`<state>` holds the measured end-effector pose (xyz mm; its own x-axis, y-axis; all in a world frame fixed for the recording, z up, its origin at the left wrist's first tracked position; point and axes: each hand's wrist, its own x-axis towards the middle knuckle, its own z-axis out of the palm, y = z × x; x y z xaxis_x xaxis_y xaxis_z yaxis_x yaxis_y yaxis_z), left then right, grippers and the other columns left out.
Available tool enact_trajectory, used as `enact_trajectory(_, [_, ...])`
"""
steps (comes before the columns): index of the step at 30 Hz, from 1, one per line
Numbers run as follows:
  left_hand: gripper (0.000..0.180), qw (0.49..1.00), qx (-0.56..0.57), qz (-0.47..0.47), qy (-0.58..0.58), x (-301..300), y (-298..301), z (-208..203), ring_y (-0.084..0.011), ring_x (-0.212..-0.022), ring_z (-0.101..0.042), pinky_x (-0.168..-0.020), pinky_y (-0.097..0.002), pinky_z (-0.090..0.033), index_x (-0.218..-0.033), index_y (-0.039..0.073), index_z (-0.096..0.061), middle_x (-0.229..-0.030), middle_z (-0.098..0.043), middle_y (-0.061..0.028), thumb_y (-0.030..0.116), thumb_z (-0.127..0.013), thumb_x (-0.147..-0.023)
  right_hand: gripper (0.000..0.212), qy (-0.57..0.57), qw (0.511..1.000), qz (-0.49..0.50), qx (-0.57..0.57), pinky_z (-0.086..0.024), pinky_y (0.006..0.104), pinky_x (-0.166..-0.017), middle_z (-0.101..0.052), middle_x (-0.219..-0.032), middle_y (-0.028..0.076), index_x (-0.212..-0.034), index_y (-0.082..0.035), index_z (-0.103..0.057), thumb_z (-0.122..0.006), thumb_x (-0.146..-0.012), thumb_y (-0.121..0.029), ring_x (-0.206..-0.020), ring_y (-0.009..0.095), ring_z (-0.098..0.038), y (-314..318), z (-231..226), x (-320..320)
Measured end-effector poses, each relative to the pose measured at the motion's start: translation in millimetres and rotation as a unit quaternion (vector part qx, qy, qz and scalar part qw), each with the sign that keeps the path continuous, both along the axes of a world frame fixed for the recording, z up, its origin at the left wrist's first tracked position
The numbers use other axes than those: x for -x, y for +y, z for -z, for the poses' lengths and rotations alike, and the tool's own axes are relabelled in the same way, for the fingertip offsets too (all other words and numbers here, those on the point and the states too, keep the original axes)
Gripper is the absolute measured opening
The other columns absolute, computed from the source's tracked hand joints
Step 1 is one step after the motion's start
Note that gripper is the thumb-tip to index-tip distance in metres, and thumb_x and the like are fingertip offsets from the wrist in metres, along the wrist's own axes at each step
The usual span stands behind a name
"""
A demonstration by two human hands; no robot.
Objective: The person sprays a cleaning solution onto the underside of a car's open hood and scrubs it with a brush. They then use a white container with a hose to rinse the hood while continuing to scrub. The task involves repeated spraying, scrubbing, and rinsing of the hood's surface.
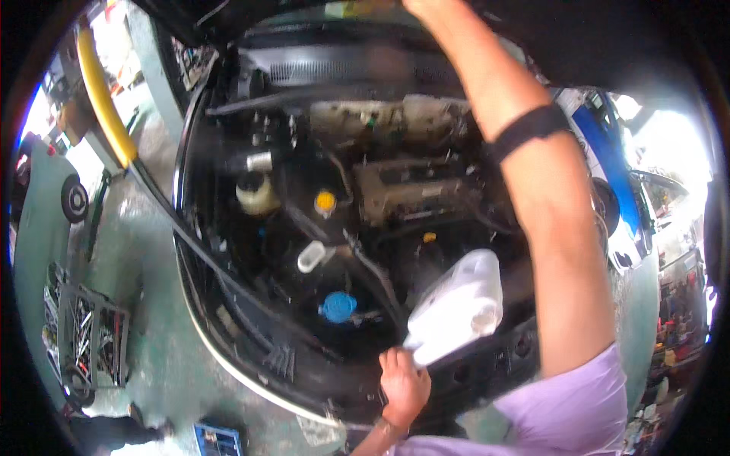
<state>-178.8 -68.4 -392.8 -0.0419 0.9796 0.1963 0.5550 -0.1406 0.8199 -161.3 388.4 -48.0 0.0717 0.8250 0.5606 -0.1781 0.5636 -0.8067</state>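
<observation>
My left hand (403, 386) has its fingers closed at the narrow end of a white translucent plastic jug (454, 308). The jug lies tilted over the front of a car's engine bay, its wider end pointing away to the right. My right arm, with a black band, stretches up across the view to the raised hood. Only part of my right hand (420, 4) shows at the top edge, and its fingers are out of sight. Left of the jug sits a blue round cap (338, 306). Beyond it are a white oval filler neck (311, 258) and a yellow cap (325, 201).
A pale reservoir (256, 193) stands at the bay's left, near the engine cover (414, 190). A black prop with a yellow sleeve (105, 99) crosses the left side. On the floor are a tool cart (95, 334) and a blue tray (218, 439). A blue-and-white car (608, 167) stands right.
</observation>
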Motion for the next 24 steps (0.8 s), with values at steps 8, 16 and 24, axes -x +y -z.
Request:
enact_trajectory(8, [0.036,1.0,0.001,-0.011,-0.007,-2,-5,-2,-0.0372,-0.093,-0.05,-0.075,-0.0449,-0.046,-0.096,0.003,-0.054,-0.098,-0.053,-0.0162,-0.002,-0.065,-0.062,0.03,-0.159,0.981,0.014,0.113,-0.043,0.0246,-0.062,-0.062,-0.089,0.004,-0.116,-0.001,-0.059,-0.057,-0.09,-0.017,-0.061,0.004,-0.046,-191,72,-163])
enact_trajectory(16, [0.023,0.996,0.005,-0.083,0.007,-9,1,11,-0.0421,-0.083,-0.052,-0.074,-0.0453,-0.043,-0.089,-0.003,-0.054,-0.086,-0.056,-0.0206,0.004,-0.068,-0.072,0.034,0.051,0.963,0.092,0.25,-0.037,0.0195,-0.054,-0.059,-0.088,0.003,-0.118,-0.001,-0.057,-0.059,-0.088,-0.018,-0.062,0.004,-0.046,-387,164,-334])
enact_trajectory(24, [0.016,0.979,-0.082,-0.144,-0.12,-40,5,-30,-0.0125,-0.069,-0.052,-0.062,-0.0305,-0.044,-0.085,-0.005,-0.054,-0.073,-0.061,-0.0089,0.003,-0.067,-0.079,0.027,0.157,0.94,0.152,0.262,-0.04,0.0219,-0.05,-0.062,-0.083,0.003,-0.114,-0.004,-0.061,-0.059,-0.09,-0.016,-0.056,0.004,-0.048,-501,233,-477])
